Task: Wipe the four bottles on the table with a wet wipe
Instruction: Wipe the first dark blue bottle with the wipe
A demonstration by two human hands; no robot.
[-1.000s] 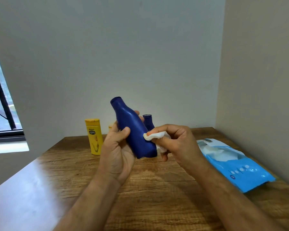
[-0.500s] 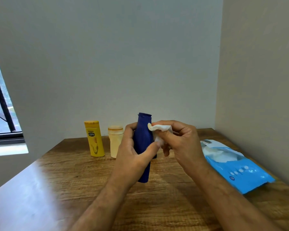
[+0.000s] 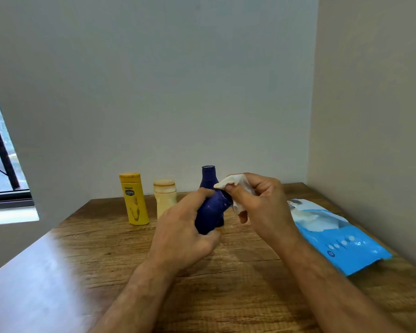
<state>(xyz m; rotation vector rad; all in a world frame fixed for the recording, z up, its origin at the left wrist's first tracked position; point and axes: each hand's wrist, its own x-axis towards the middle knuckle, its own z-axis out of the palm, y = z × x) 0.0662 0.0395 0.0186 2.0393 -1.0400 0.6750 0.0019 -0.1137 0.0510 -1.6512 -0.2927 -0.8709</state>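
The table point(image 3: 238, 292) is wood-grained brown, with a pale glare across its near left corner. It stands in a room corner: a grey-white wall point(image 3: 154, 92) runs behind it, and a beige wall point(image 3: 375, 116) closes the right side. A window point(image 3: 0, 164) sits at the far left (black bars cross the pane), with a bright white sill point(image 3: 10, 216) below it.

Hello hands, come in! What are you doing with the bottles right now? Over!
Left hand grips blue bottle. Right hand pinches wet wipe against it. Yellow bottle, cream bottle standing behind. Nothing in the way.
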